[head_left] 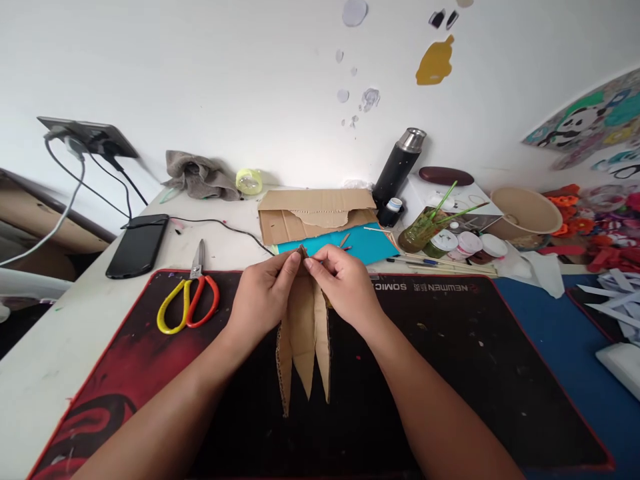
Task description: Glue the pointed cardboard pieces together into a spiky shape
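Both my hands pinch the far end of a folded piece of cardboard (303, 327) over the dark desk mat. Its near end splits into three pointed strips that hang toward me, with corrugated edges showing. My left hand (263, 290) is closed on its left side, thumb near the top. On the other side my right hand (345, 283) grips it between thumb and forefinger, close to the left thumb. My fingers hide most of the pinched tip. Left of my left hand lie scissors (189, 300) with one yellow and one red handle.
Behind my hands are cut cardboard (320, 200) and a blue sheet (370, 245). A black thermos (397, 167), a jar with brushes (417, 230) and paint pots (466, 245) stand at right. A black phone (137, 247) lies left, near a tape roll (249, 181) and grey cloth (200, 175).
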